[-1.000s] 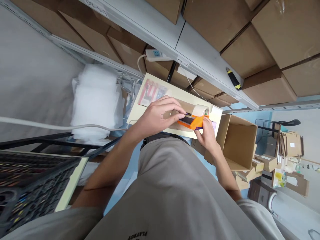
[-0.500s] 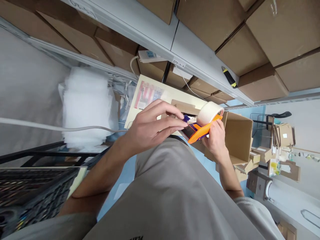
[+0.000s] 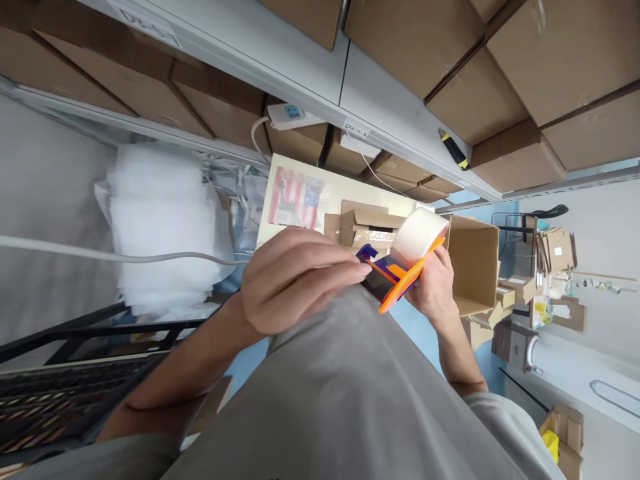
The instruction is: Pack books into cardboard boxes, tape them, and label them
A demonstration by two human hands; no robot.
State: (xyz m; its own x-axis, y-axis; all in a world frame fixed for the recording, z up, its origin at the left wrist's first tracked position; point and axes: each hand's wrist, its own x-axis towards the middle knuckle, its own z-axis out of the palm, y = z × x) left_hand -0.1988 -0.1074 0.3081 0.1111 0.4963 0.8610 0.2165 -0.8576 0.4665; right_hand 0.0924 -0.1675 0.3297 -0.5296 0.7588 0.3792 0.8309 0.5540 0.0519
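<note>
An orange and dark-blue tape dispenser (image 3: 400, 283) with a wide roll of pale packing tape (image 3: 419, 233) on it is held in front of my body. My right hand (image 3: 434, 280) wraps round its far side, closed on it. The fingers of my left hand (image 3: 295, 280) are pressed together, their tips at the dispenser's dark front end. What lies between those fingertips, perhaps the tape's end, is too small to make out. Beyond the hands, a cardboard box (image 3: 360, 220) lies on the pale tabletop (image 3: 330, 180).
A large open carton (image 3: 473, 267) stands to the right. Shelves of cardboard boxes (image 3: 450, 47) run across the top, with a yellow-black utility knife (image 3: 454, 150) on the shelf edge. A power strip (image 3: 295, 117) hangs below. White foam sheets (image 3: 160, 227) are stacked at left, crossed by a cable (image 3: 125, 255).
The left hand has shifted down and left and its fingers have drawn together. The dispenser has moved slightly lower, still in my right hand. The head view has shifted a little.
</note>
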